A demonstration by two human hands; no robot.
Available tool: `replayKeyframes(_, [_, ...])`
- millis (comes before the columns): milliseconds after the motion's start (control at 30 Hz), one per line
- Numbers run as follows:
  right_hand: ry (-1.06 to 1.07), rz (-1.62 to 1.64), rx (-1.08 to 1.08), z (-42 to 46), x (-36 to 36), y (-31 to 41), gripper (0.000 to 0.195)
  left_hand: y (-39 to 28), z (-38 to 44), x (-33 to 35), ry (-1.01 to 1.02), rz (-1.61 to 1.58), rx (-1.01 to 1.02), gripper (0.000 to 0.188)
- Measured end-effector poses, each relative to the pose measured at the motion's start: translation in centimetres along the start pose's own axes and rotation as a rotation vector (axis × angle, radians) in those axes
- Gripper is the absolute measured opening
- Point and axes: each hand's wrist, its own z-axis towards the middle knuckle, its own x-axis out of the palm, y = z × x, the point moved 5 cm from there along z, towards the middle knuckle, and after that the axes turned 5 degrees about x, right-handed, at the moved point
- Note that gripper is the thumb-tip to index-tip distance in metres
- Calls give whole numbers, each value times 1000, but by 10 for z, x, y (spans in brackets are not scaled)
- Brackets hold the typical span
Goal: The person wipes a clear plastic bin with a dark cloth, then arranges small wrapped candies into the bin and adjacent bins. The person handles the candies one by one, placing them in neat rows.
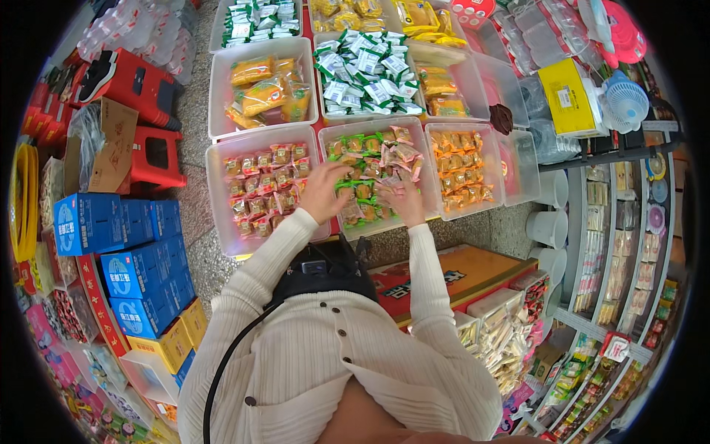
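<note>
My left hand (326, 191) is over the left side of the middle front plastic bin (383, 225), its fingers curved and apart, with nothing visible in them. Green-wrapped small cakes (364, 191) lie in rows beneath it. My right hand (406, 201) reaches into the same bin, fingers bent down among the packets. Pink-wrapped packets (404, 153) lie loosely on top of the green ones at its right side. Another pink packet (390, 181) is at my right fingertips; whether it is gripped or only touched cannot be seen.
A bin of red-and-pink-wrapped cakes (263, 183) stands left, orange-wrapped cakes (456, 161) right. Behind are bins of white-and-green packets (369, 66) and yellow bread packs (266, 94). Blue cartons (147, 272) and red stools (155, 158) flank the left; goods shelves (613, 238) line the right.
</note>
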Motion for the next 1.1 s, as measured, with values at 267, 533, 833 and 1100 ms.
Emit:
replayKeyframes(267, [237, 587, 73, 4, 23, 17, 12, -19, 13, 46, 318, -109, -45, 63])
replayKeyframes(533, [-611, -705, -255, 65, -49, -26, 60, 44, -35, 26, 115, -559, -587, 54])
replayKeyframes(833, [-443, -841, 84, 77, -47, -43, 54, 82, -97, -53, -139, -816, -1028, 35])
replayKeyframes(1100, [-426, -417, -87, 18, -33, 21, 47, 174, -205, -117, 75, 30, -833, 43])
